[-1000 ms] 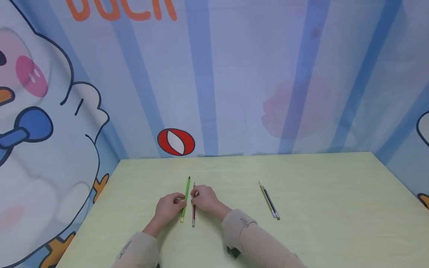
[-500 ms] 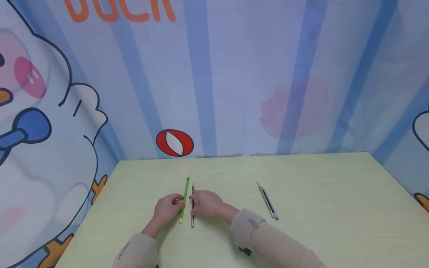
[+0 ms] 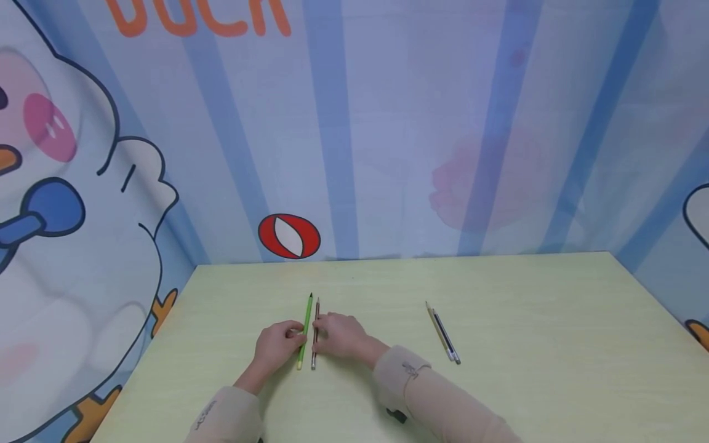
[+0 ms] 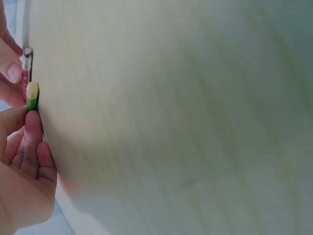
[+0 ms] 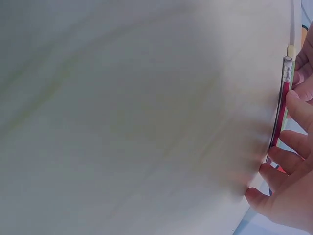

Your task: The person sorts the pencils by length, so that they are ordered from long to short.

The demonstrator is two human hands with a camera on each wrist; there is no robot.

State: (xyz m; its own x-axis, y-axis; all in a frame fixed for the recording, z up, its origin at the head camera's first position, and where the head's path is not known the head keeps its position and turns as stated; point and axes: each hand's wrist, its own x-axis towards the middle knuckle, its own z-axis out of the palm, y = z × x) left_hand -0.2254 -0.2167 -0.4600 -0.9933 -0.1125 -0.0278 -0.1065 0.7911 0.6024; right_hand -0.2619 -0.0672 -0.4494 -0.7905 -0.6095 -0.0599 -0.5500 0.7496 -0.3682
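Observation:
In the head view a green pencil [image 3: 306,335] with a black tip at its far end lies on the table, and my left hand [image 3: 277,346] pinches its middle from the left. Just to its right, almost parallel, is a dark red pencil [image 3: 317,307] with a silver eraser end. My right hand [image 3: 340,335] holds this one from the right, thumb and fingers set apart along its length. The right wrist view shows the red pencil [image 5: 282,105] against the thumb and fingertips. The left wrist view shows the yellow end of the green pencil [image 4: 33,93] beside my thumb and finger.
Two more pencils lie side by side on the right of the pale yellow table [image 3: 526,344]: a yellowish pencil [image 3: 439,329] and a dark blue pencil [image 3: 445,335]. A blue cartoon backdrop [image 3: 388,154] stands behind the table's far edge.
My right hand has shifted its hold, and the red pencil has moved slightly left and away from me, nearer the green pencil. The left hand and green pencil stay in place.

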